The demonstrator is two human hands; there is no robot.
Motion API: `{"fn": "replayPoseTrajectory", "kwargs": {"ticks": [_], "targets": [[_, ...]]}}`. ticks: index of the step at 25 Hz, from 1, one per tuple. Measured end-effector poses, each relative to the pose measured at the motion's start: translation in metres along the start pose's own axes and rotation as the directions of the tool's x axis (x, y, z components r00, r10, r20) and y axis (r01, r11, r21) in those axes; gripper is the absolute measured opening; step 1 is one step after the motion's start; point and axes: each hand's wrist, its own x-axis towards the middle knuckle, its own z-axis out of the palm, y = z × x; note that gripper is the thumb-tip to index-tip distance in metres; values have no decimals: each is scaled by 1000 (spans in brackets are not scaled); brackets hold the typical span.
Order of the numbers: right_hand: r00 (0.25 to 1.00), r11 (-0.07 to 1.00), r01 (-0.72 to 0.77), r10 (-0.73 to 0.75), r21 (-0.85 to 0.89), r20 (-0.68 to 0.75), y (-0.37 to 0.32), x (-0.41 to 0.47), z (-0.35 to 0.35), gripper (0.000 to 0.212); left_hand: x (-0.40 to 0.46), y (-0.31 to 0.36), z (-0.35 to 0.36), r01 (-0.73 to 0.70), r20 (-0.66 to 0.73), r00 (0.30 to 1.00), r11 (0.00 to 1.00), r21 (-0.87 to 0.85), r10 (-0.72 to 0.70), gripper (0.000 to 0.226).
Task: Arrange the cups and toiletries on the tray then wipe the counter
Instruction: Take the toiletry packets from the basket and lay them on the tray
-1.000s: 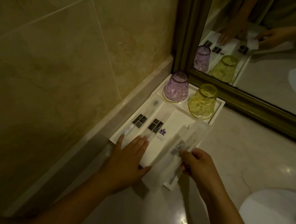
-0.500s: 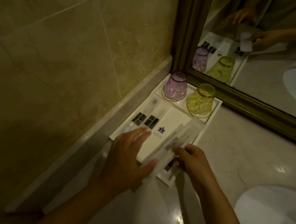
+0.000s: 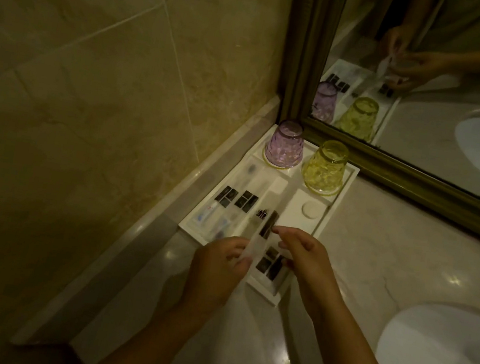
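Risk sits with the slim sachet (image 3: 261,231), pinched between left hand (image 3: 221,268) and right hand (image 3: 304,255) above the tray (image 3: 337,202): a loose grip could drop it onto the tabletop (image 3: 360,262). Both cups (image 3: 325,166) stand inverted at the back.
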Motion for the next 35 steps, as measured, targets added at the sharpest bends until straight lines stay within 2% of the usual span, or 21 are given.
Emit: {"fn": "replayPoseTrajectory", "kwargs": {"ticks": [2, 4, 7, 9, 11, 12, 13, 14, 16, 17, 19, 20, 21, 22, 24, 25, 26, 28, 35], "targets": [[998, 999, 4, -1, 43, -70, -1, 5, 1, 5, 7, 3, -2, 275, 160, 958, 914, -298, -236, 25], [994, 996, -38, 47, 83, -103, -3, 11, 3, 14, 12, 2, -4, 385, 249, 918, 841, -381, -308, 28], [996, 997, -52, 56, 57, -68, -8, 21, 10, 13, 19, -3, -6, 365, 252, 924, 854, -369, -286, 33], [993, 999, -50, 51, 15, -106, -8, 32, 17, 7, 26, -12, -8, 247, 149, 967, 915, -318, -209, 37], [979, 996, -80, 71, -39, -191, -7, 50, 23, 8, 33, -24, -15, 65, -26, 997, 982, -179, -70, 41], [971, 992, -105, 87, -68, -224, -6, 59, 27, 12, 37, -33, -18, -46, -86, 995, 998, -52, 41, 42], [965, 987, -125, 96, -104, -244, -5, 67, 30, 15, 40, -42, -20, -151, -85, 983, 982, 110, 161, 43], [963, 980, -136, 96, -148, -253, -3, 73, 34, 17, 41, -52, -20, -226, -24, 970, 931, 287, 242, 46], [969, 959, -125, 63, -253, -240, -2, 82, 38, 15, 40, -67, -17, -299, 126, 952, 771, 562, 278, 54], [975, 946, -105, 37, -307, -218, -2, 84, 38, 15, 38, -71, -15, -317, 178, 948, 713, 626, 265, 57], [985, 908, -51, -24, -417, -173, 1, 82, 37, 26, 34, -79, -11, -341, 245, 940, 673, 656, 237, 62], [984, 861, -13, -79, -509, -160, 3, 80, 35, 37, 33, -83, -10, -348, 265, 937, 670, 656, 227, 64], [974, 769, 33, -167, -638, -152, 6, 77, 31, 48, 31, -85, -9, -354, 278, 935, 661, 661, 223, 67], [950, 626, 84, -286, -775, -128, 10, 73, 27, 57, 31, -86, -9, -362, 286, 931, 647, 671, 225, 68], [876, 275, 210, -480, -938, 56, 20, 69, 20, 65, 30, -85, -9, -378, 295, 925, 615, 692, 237, 66], [863, 142, 262, -478, -955, 165, 24, 69, 19, 66, 31, -85, -9, -385, 303, 923, 603, 699, 238, 67], [870, 67, 302, -427, -951, 246, 28, 70, 19, 66, 32, -84, -9, -388, 314, 921, 592, 707, 228, 67], [893, 42, 335, -334, -941, 303, 35, 74, 21, 64, 34, -87, -9, -378, 329, 925, 567, 732, 191, 68], [904, 20, 316, -309, -949, 295, 39, 72, 29, 60, 34, -90, -16, -410, 373, 911, 512, 755, 178, 75]]}}
